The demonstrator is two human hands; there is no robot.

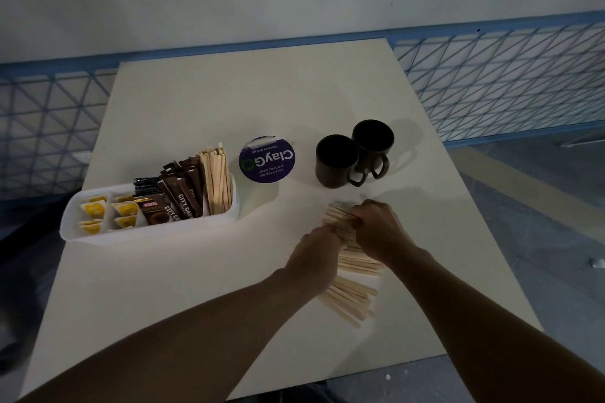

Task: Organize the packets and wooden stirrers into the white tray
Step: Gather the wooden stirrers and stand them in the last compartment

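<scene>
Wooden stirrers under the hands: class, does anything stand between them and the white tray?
Nothing visible does. The left hand and right hand grip the loose wooden stirrers; only bare table separates them from the white tray. The ClayGo disc and two brown mugs stand farther back, off that path.

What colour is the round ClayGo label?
The ClayGo label is purple with white lettering; head view.

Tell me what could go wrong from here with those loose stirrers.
The loose stirrers lie fanned out under the left hand and right hand, so some could slip out when lifted.
The white tray's stirrer compartment already looks full, so forcing more in might spill them.
The two mugs stand close by and could get knocked.
</scene>
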